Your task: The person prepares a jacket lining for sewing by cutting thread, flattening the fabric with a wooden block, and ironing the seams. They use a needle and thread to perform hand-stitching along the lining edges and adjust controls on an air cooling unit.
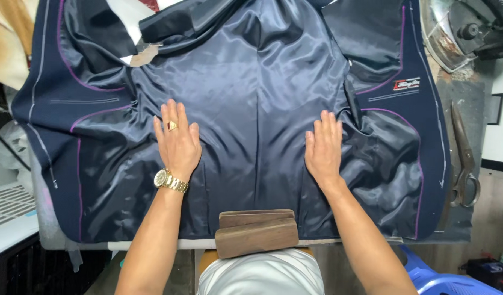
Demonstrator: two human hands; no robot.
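A dark navy jacket (251,71) lies spread open, lining side up, over the work table. Its satin lining is shiny and wrinkled, with purple piping along the facings. My left hand (178,141) lies flat on the lining left of the centre seam, fingers together, with a gold ring and a gold wristwatch. My right hand (323,147) presses flat on the lining to the right of the seam. Neither hand holds anything. A wooden block (256,232) sits at the near table edge, between my forearms.
Large tailor's shears (463,158) lie on the table's right edge beside the jacket. An iron (453,30) rests at the top right corner. A small label patch (406,84) is on the right facing. A blue plastic stool (437,278) stands below right.
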